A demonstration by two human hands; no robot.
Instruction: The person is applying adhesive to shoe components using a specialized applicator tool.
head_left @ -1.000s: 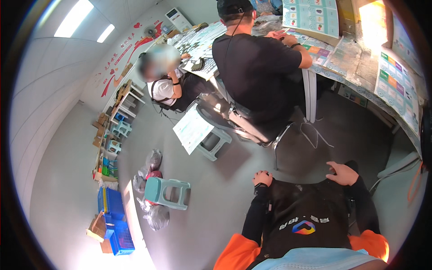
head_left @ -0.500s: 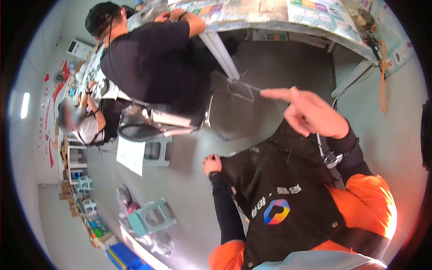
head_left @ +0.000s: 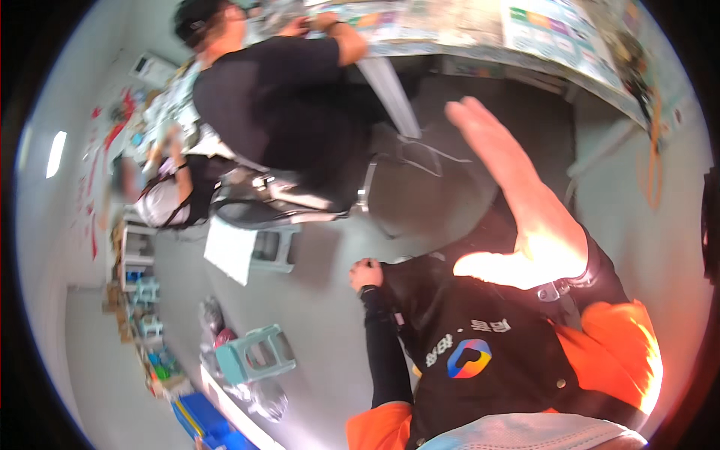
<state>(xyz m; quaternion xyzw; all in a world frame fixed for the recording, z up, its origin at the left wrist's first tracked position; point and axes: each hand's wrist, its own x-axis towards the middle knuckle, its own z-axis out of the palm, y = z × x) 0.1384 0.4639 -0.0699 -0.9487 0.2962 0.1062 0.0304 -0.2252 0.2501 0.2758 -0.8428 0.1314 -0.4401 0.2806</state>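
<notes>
My right hand (head_left: 529,221) is raised in front of my black apron (head_left: 517,341). Its fingers are stretched out and the thumb stands apart; nothing is in it. A strap with a small metal-coloured device (head_left: 553,291) sits at that wrist. My left hand (head_left: 367,274) is low by the apron's left edge, its fingers curled. What it grips, if anything, is hidden. Black sleeves cover both forearms, with orange cloth above them.
Ahead, a person in black (head_left: 285,112) sits on a chair (head_left: 255,213) at a long table (head_left: 480,26). Another person (head_left: 169,199) sits farther left. A teal stool (head_left: 259,354), plastic bags (head_left: 268,399) and a blue bin (head_left: 196,412) stand left. An orange cord (head_left: 655,150) hangs right.
My right hand has gone from a pointing index finger to a flat, spread hand. My left hand stays low and curled. The whole view has shifted slightly, with some blur.
</notes>
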